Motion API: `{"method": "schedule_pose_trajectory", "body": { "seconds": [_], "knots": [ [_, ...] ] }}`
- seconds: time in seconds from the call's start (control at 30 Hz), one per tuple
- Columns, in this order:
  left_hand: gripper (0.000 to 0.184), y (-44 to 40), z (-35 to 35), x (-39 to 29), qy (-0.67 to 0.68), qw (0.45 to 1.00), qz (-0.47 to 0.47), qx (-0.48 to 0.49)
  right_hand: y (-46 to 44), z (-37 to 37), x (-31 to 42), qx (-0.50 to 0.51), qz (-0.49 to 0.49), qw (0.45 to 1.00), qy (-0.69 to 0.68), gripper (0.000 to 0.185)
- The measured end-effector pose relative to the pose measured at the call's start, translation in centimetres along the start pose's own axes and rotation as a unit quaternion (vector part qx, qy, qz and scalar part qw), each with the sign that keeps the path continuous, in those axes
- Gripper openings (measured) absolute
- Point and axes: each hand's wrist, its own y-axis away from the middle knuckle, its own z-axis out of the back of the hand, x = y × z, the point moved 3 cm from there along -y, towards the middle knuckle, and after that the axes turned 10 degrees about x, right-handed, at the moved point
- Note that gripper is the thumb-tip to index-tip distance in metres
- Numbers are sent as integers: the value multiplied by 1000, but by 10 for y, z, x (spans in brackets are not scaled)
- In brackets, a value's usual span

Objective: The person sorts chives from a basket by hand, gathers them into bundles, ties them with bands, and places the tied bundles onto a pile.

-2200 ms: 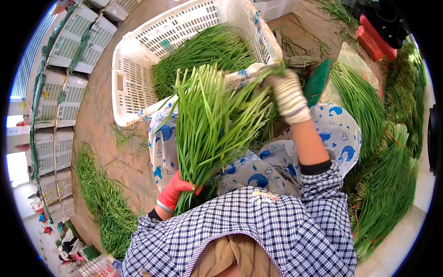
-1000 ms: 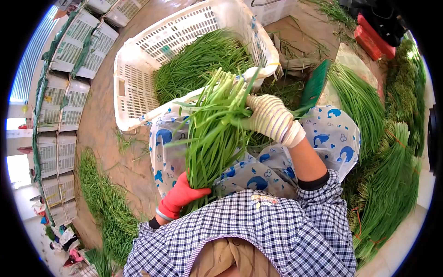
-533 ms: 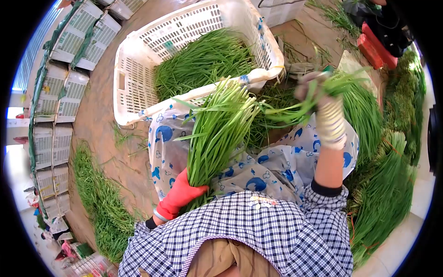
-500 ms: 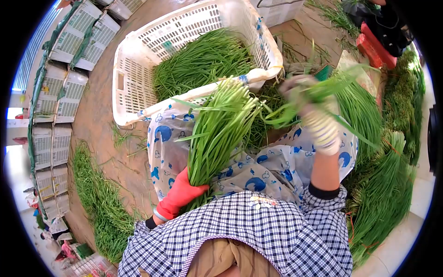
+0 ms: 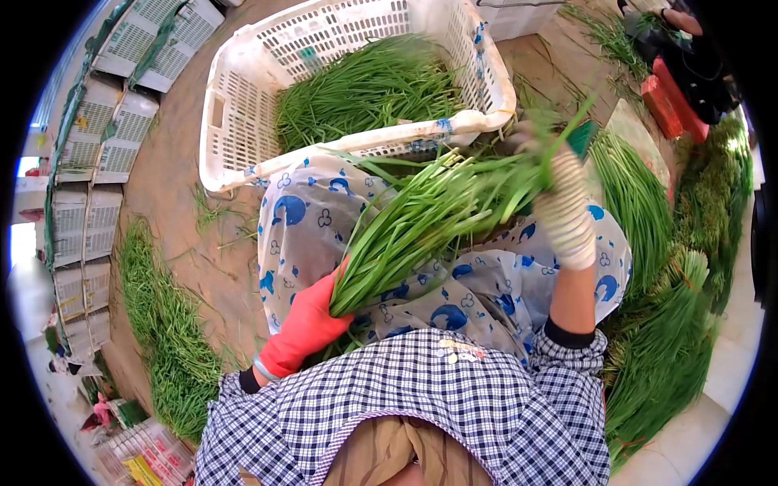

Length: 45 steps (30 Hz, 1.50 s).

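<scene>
A thick bunch of garlic chives [image 5: 429,215] lies slanted over my lap, its pale stem ends pointing to the upper right. My left hand [image 5: 312,320], in a red glove, is closed round the lower left part of the bunch. At the stem end is my right hand [image 5: 555,182], in a whitish striped glove. Its fingers are blurred by motion, and loose green leaves stick out past them. A plastic cover [image 5: 300,211] with blue prints lies over my legs beneath the bunch.
In front stands a white plastic crate [image 5: 231,154] holding chives [image 5: 365,97]. Loose greens [image 5: 166,324] lie on the floor at left. Tied bundles [image 5: 664,348] lie at right, near a red object [image 5: 664,105]. Stacked crates [image 5: 85,215] line the left side. Another person's hand [image 5: 682,22] shows at upper right.
The bunch has tilted from nearly upright to the right, and its stem end now meets my right hand. My left hand has shifted slightly left. The view has shifted a little.
</scene>
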Motion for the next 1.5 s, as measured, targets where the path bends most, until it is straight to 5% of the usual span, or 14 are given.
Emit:
{"method": "schedule_pose_trajectory", "body": {
  "seconds": [0.13, 0.27, 0.37, 0.47, 0.63, 0.77, 0.93, 1.0, 1.07, 1.17, 1.27, 1.33, 1.4, 1.5],
  "knots": [
    [76, -8, 6, -20, -75, 996, -30, 32, 6, -58, 63, 167, 174, 941, 236, 49],
    [85, -7, 17, -30, -215, 976, -19, 9, 18, -82, 8, 126, 79, 986, -79, 32],
    [79, -2, 25, -35, -278, 960, 13, -6, 27, -64, -13, -38, -244, 726, -641, 18],
    [81, 0, 29, -34, -321, 947, -1, -6, 27, -9, -17, -174, -252, 793, -527, 29],
    [87, -1, 30, -33, -414, 910, -15, 11, 17, -6, 9, 118, -204, 946, -223, 31],
    [84, -3, 28, -35, -428, 903, -35, 10, 11, -83, 47, 338, 3, 918, 207, 59],
    [84, 3, 24, -21, -441, 897, -43, -6, 28, -116, 19, 270, -144, 944, -126, 31],
    [82, 4, 23, -7, -445, 893, -63, -16, 37, -105, 8, 68, -320, 802, -500, 34],
    [81, 5, 22, 2, -450, 889, -88, -24, 37, -73, 7, -29, -374, 757, -535, 39],
    [74, 6, 20, 12, -452, 883, -117, -50, 27, -28, -24, -35, -206, 742, -637, 33],
    [71, 8, 21, 17, -464, 874, -137, -56, 22, 23, -50, 9, -238, 839, -490, 32],
    [71, 8, 19, 17, -490, 858, -145, -52, 20, 18, -59, 196, -238, 951, -24, 44],
    [71, 8, 19, 15, -489, 858, -144, -55, 10, 6, -20, 268, -115, 909, 298, 66],
    [70, 9, 18, 17, -491, 857, -142, -63, 4, -42, 10, 317, -22, 936, 151, 60]
  ]
}}
